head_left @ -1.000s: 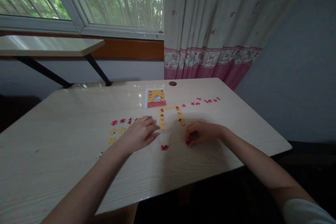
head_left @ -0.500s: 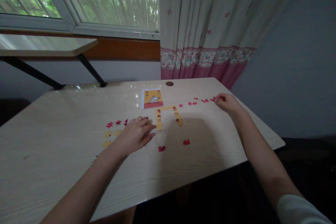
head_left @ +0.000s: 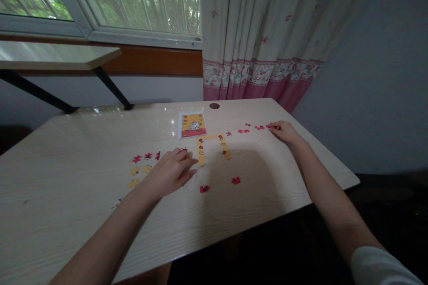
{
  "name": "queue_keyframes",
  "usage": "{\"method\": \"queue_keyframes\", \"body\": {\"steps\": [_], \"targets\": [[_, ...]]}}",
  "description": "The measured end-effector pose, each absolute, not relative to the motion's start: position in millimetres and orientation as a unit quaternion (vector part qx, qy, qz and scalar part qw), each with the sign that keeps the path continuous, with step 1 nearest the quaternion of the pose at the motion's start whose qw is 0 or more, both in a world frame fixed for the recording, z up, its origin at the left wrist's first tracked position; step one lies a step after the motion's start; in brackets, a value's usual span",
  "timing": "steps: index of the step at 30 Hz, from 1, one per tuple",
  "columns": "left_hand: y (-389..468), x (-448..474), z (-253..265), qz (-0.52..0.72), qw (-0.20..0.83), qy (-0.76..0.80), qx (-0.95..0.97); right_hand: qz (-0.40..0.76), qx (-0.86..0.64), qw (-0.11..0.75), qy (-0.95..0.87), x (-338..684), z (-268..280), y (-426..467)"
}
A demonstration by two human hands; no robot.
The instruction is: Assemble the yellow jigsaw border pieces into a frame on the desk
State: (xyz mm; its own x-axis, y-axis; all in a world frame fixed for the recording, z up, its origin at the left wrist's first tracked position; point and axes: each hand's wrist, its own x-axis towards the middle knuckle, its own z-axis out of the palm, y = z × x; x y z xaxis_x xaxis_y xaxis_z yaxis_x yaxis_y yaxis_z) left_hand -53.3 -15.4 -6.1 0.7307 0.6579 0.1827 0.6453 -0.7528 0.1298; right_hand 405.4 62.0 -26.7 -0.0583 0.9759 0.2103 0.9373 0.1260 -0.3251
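Observation:
My right hand point(head_left: 284, 132) reaches to the far right of the table, its thumb and fingertips pinched on a red puzzle piece point(head_left: 268, 126) at the end of a loose row of red puzzle pieces point(head_left: 244, 131). My left hand point(head_left: 175, 169) hovers or rests palm down, fingers loosely apart, beside the joined yellow puzzle edge point(head_left: 200, 151), which forms three sides of a frame. Nothing shows in the left fingers. Below that frame lie two red corner pieces, one on the left point(head_left: 204, 189) and one on the right point(head_left: 236, 181).
A picture card point(head_left: 193, 125) with a white animal on yellow and red lies behind the yellow edge. Left of my left hand are red pieces point(head_left: 137, 159) and yellow pieces point(head_left: 134, 171). A raised shelf point(head_left: 60, 55) on black legs stands at the back left.
My right fingers have shifted slightly and now close on the end red piece. The left hand keeps its place. The whole view has moved a little.

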Motion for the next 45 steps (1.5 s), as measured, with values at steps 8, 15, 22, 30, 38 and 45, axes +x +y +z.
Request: {"method": "queue_keyframes", "body": {"steps": [8,15,22,30,38,45], "targets": [[-17.0,-51.8,-5.1,0.089,0.013,0.349,0.933,0.073,-0.671,0.196,-0.711,404.0,-20.8,59.5],[-18.1,-50.6,-4.5,0.083,0.019,0.346,0.934,0.066,-0.673,0.22,-0.703,402.4,-25.8,62.2],[-17.0,-50.7,-5.4,0.079,0.023,0.345,0.935,0.077,-0.681,0.219,-0.694,407.1,-27.5,63.3],[-18.3,-50.2,-5.8,0.074,0.027,0.351,0.933,0.086,-0.678,0.226,-0.694,409.9,-26.8,61.6],[-18.5,-49.9,-5.0,0.074,0.03,0.353,0.932,0.084,-0.701,0.22,-0.674,417.1,-26.6,61.4],[-18.4,-49.5,-5.4,0.075,0.027,0.355,0.931,0.062,-0.698,0.221,-0.678,407.7,-28.4,63.2]]}}
